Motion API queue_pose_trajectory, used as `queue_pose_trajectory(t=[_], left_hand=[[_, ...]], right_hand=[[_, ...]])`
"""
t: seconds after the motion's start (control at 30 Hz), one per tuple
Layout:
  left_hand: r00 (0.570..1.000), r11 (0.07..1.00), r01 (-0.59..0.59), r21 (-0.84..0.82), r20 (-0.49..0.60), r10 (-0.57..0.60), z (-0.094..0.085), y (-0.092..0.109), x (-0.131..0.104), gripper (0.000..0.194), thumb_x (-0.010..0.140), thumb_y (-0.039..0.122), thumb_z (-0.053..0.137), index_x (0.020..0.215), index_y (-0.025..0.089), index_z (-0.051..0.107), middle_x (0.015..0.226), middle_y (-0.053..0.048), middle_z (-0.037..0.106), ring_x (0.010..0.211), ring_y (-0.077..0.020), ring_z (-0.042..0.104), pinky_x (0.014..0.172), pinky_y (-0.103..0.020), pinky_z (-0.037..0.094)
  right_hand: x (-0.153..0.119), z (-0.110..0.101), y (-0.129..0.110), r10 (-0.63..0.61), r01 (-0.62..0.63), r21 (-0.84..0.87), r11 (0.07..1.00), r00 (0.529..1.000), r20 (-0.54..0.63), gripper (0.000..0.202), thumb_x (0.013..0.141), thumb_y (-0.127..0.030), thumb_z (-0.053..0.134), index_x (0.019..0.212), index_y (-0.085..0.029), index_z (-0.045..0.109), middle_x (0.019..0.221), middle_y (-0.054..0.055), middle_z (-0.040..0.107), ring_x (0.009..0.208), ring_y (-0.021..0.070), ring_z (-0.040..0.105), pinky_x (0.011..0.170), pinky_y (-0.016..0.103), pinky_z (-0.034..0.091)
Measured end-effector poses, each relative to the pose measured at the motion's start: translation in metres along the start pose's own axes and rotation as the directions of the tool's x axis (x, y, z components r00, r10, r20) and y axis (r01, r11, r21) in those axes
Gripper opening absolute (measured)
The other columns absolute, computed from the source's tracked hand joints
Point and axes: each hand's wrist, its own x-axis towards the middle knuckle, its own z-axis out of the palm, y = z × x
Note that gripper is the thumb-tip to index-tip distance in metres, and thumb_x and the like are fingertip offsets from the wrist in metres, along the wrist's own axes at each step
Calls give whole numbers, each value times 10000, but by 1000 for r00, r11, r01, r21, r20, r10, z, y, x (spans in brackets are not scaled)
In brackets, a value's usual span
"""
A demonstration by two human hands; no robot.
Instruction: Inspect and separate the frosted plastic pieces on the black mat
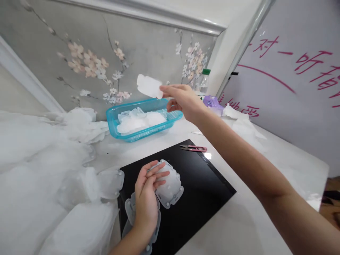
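Note:
Raised above the blue plastic basket (113, 124), my right hand (183, 101) pinches one end of a thin white scalloped pad (149, 86) between thumb and fingers. My left hand (148, 193) rests with fingers stretched out over a translucent scalloped piece (171, 187) on the black mat (204, 184). More translucent pieces (130, 207) lie partly hidden beneath the left hand and wrist. White pads (140, 122) and some clear pieces fill the basket.
A large heap of white and translucent pieces (32, 170) covers the table's left side. Pink-handled thread snips (195, 148) lie on the mat's far edge. Behind my right arm are a green-capped bottle (204, 81), a purple packet (212, 103) and crumpled white tissue (245, 127). A whiteboard (292, 88) stands right.

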Motion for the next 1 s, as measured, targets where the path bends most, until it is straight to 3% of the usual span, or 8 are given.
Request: queue_pose_trajectory(t=[0.13, 0.27, 0.33, 0.43, 0.57, 0.67, 0.87, 1.0], left_hand=[[1000, 1000, -8, -11, -26, 8, 2, 0, -1, 224, 745, 242, 496, 940, 144, 547, 914, -82, 706, 759, -171, 667, 654, -253, 471], [999, 999, -34, -32, -26, 33, 2, -2, -1, 103, 737, 232, 496, 802, 163, 534, 687, -12, 634, 589, -126, 588, 573, -223, 447], [999, 998, -45, -39, -23, 44, 1, -2, -2, 74, 735, 227, 488, 759, 168, 527, 660, 5, 600, 542, -109, 545, 544, -215, 429], [998, 998, -54, -32, -30, 53, 1, -2, -2, 62, 732, 215, 483, 726, 168, 523, 657, 11, 579, 522, -94, 508, 518, -203, 401], [996, 996, -83, -28, -36, 82, 1, -2, 0, 55, 727, 201, 493, 700, 164, 525, 648, 16, 566, 508, -80, 469, 482, -186, 365], [996, 997, -79, -18, -40, 78, 1, -3, 2, 43, 728, 200, 505, 723, 166, 530, 654, 11, 571, 507, -82, 458, 471, -186, 364], [998, 993, -41, 113, -40, 46, 4, -3, 3, 262, 810, 418, 583, 957, 201, 593, 879, -7, 599, 669, -105, 528, 551, -190, 431], [999, 970, -10, 243, -27, 17, 10, 0, 2, 469, 735, 498, 674, 1098, 216, 579, 984, -27, 607, 744, -111, 551, 588, -178, 450]], right_hand=[[-7, 6, 14, 70, -83, -277, 957, 996, -56, 273, 783, -224, 668, 1012, -122, 560, 798, 17, 612, 426, 56, 491, 428, 218, 392], [-66, -6, 47, 122, 39, -573, 818, 963, 239, 210, 671, -326, 768, 706, -163, 640, 628, 19, 583, 477, 88, 474, 445, 234, 312], [-98, -13, 63, 267, 10, -595, 804, 887, 376, 284, 544, -361, 836, 641, -194, 627, 537, 12, 555, 458, 122, 463, 406, 248, 269], [-134, -21, 82, 300, -31, -536, 843, 856, 422, 227, 637, -321, 781, 782, -233, 631, 640, 5, 593, 535, 143, 515, 437, 265, 356], [-150, -26, 99, 330, -281, -193, 940, 891, 313, 184, 799, -377, 632, 863, -205, 611, 707, -2, 567, 490, 101, 480, 426, 249, 368], [-149, -31, 106, 309, -318, 11, 948, 929, 206, 272, 798, -430, 648, 863, -179, 566, 677, -25, 566, 406, 57, 439, 406, 219, 318], [-153, -35, 100, 350, -393, 263, 881, 916, 197, 281, 816, -423, 661, 857, -189, 510, 467, -96, 464, 379, 49, 378, 464, 192, 333], [-157, -35, 97, 368, -436, 359, 825, 897, 243, 260, 829, -400, 646, 861, -210, 472, 433, -88, 491, 399, 80, 422, 523, 215, 382]])
